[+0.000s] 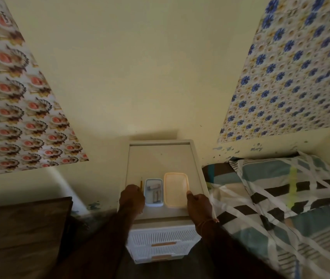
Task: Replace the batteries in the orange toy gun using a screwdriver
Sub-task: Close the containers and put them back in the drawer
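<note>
A small blue-rimmed box (pixel 153 192) with several batteries inside stands on top of a white drawer unit (pixel 160 156). Right beside it lies a larger closed box with an orange lid (pixel 176 189). A thin orange-handled screwdriver (pixel 141 185) lies just left of the blue box. My left hand (pixel 132 197) rests by the screwdriver with its fingers curled; whether it grips the tool is unclear. My right hand (pixel 198 204) sits at the orange box's right edge, the thumb touching its rim. The orange toy gun is not visible.
The drawer unit has slatted drawers (pixel 161 237) with orange handles. A bed with a striped plaid cover (pixel 280 198) lies close on the right. A dark wooden piece of furniture (pixel 19 228) stands on the left. The wall is right behind the unit.
</note>
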